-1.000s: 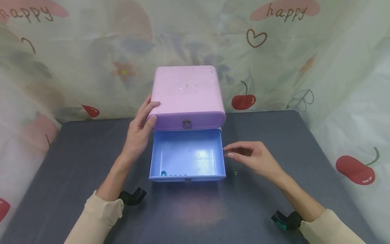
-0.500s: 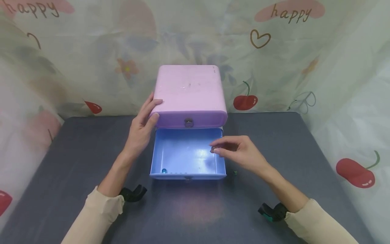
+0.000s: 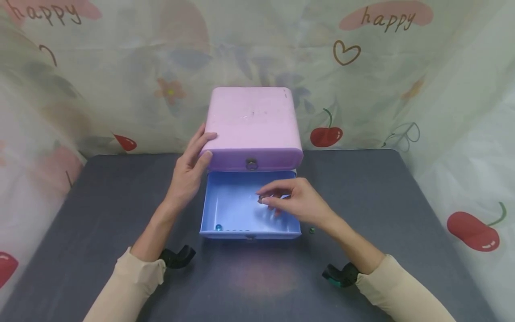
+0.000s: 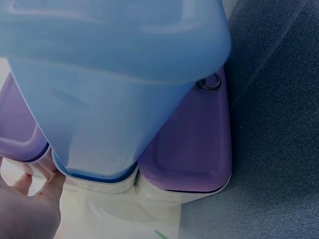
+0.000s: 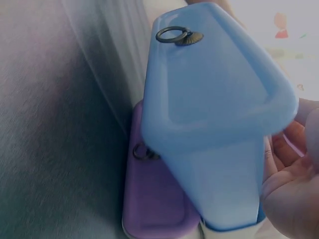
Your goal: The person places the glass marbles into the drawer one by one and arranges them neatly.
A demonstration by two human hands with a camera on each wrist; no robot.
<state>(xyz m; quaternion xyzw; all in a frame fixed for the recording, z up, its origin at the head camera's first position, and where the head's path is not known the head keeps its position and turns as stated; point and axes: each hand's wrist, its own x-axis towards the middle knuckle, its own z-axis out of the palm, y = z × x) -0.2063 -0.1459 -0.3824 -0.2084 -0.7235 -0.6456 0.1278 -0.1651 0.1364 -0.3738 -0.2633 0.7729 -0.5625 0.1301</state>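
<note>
A small chest of drawers [image 3: 253, 118] with a pink top stands at the table's middle; its blue drawer [image 3: 231, 203] is pulled out between purple drawers. My left hand [image 3: 188, 172] holds the chest's left front corner, thumb at the front edge and a finger over the top. Above the drawer's right half, my right hand [image 3: 299, 201] pinches a small dark marble-like thing [image 3: 260, 199] between thumb and fingertips. A blue marble [image 3: 218, 227] lies in the drawer's front left corner. On the table just right of the drawer sits a green marble [image 3: 311, 230].
The dark grey table [image 3: 257, 286] runs back to a printed curtain [image 3: 249, 44], which also hangs at both sides. Ring pulls hang on the drawer fronts, such as the metal ring [image 5: 172, 35] on the blue one. Black wrist cameras [image 3: 178, 257] sit on both wrists.
My right hand has moved left, from beside the drawer to over its inside, carrying the small dark thing. The left hand has stayed at the chest's corner.
</note>
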